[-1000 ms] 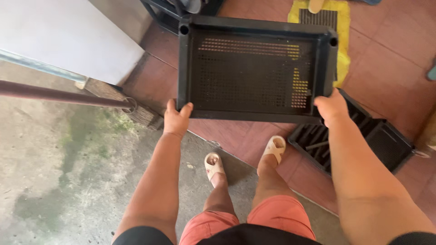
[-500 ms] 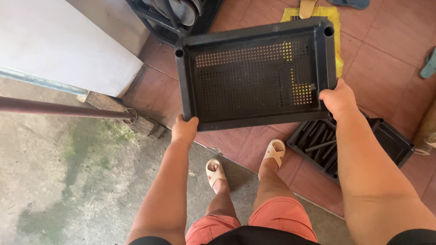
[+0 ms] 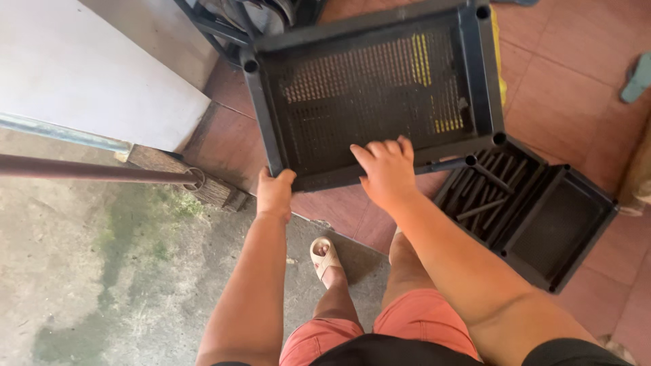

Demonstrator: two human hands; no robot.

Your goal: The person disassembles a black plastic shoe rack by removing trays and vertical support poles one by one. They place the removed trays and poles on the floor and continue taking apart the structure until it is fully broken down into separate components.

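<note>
Holding on tight, the person's left hand (image 3: pixel 274 192) is curled around the near left corner of a big black tray (image 3: pixel 271 146), with the fingers over its rim. The tray has lots of little holes in its bottom and a round hole at each corner. It is up in the air in front of the person, tipped a bit, above the red floor tiles (image 3: pixel 576 88).

The right hand (image 3: pixel 385 171) lies flat on the near edge of the tray, near the middle. Its fingers are spread out and rest on the holey bottom. It is not pinching anything.

Down on the floor to the right lies another black tray (image 3: pixel 556 234). It has dark rods (image 3: pixel 483 203) in one part.

A yellow mat (image 3: pixel 500 61) peeks out from behind the held tray. On the left, a long brown pole (image 3: pixel 88 169) reaches across the grey ground (image 3: pixel 81 271). One foot in a pale sandal (image 3: pixel 325 256) stands near the edge of the tiles. The person wears pink shorts (image 3: pixel 407 325).
</note>
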